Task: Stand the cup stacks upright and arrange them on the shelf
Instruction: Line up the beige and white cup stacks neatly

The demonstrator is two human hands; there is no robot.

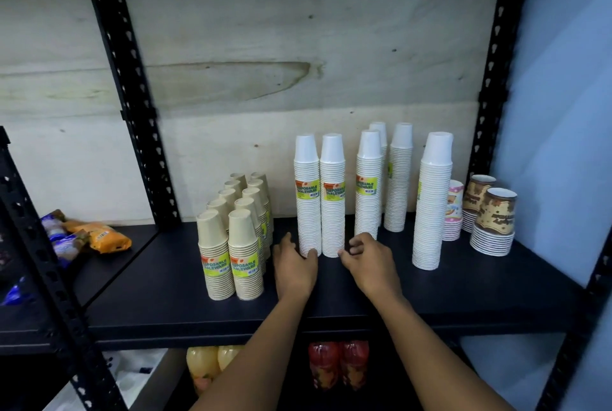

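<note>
1. While all the stacks stand upright on the dark shelf board [496, 285], the count is six tall white cup stacks [432, 212], ten short kraft cup stacks [245, 255] and three short printed cup stacks [495, 215].
2. Of the white ones, the leftmost white stack [308, 205] serves as landmark. A second white stack [332, 212] touches its right side, and the other four stand farther right, one half hidden behind another.
3. Left of the landmark, the kraft stacks form two rows of five running front to back.
4. Far right of the landmark, one printed stack is pink and two are brown.
5. At the landmark's base, the left hand [294, 266] grips it, with fingers up along its left side and thumb [312, 253] across its front.
6. Just right of the landmark, the right hand [369, 261] has loosely curled fingers [346, 256] beside the second stack's base; whether they touch it is unclear.
7. Below the landmark, two yellow bottles [202, 367] and two red bottles [337, 371] show.
</note>
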